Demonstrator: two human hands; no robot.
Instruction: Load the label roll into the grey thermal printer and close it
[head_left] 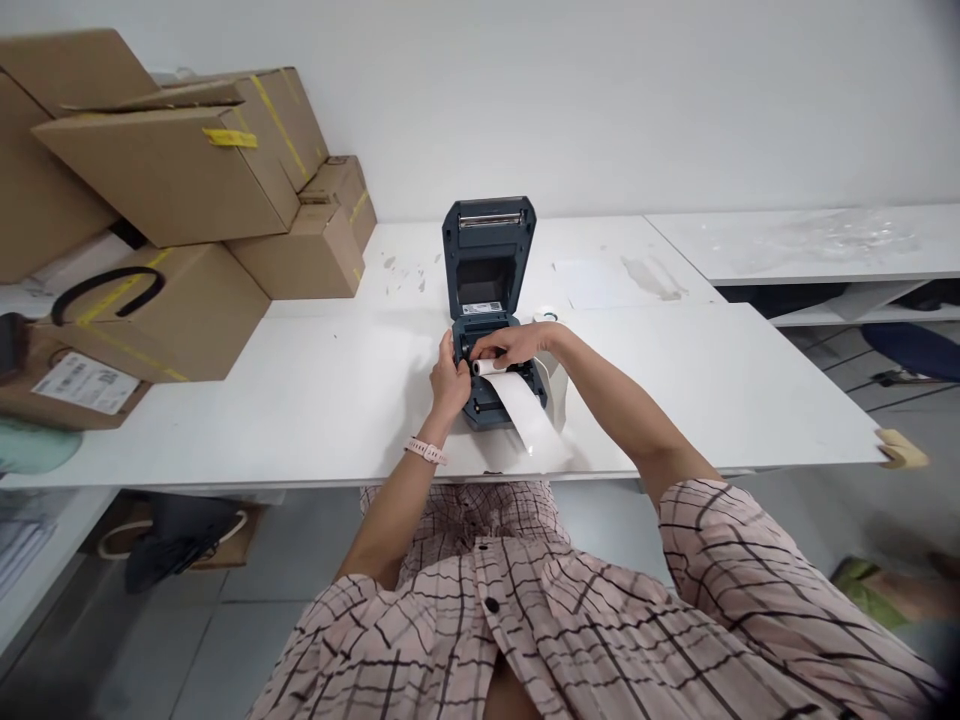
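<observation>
A dark blue-grey label printer [490,262] stands on the table with its lid raised. Inside it lies a small white label roll [491,367], and a strip of label paper [523,410] hangs from it over the printer's front edge. My right hand [517,345] reaches in from the right, its fingers closed around the roll. At the printer's left side, my left hand [450,382] grips the housing, thumb near the roll's left end. A pink watch band is on my left wrist. Behind my right wrist, another white roll [546,315] is partly hidden.
Cardboard boxes [187,175] are piled at the left of the white table [337,400], one with a black strap [112,285]. Clear plastic wrap [847,235] lies on the table at the back right. A wooden piece [902,449] juts from the right front corner.
</observation>
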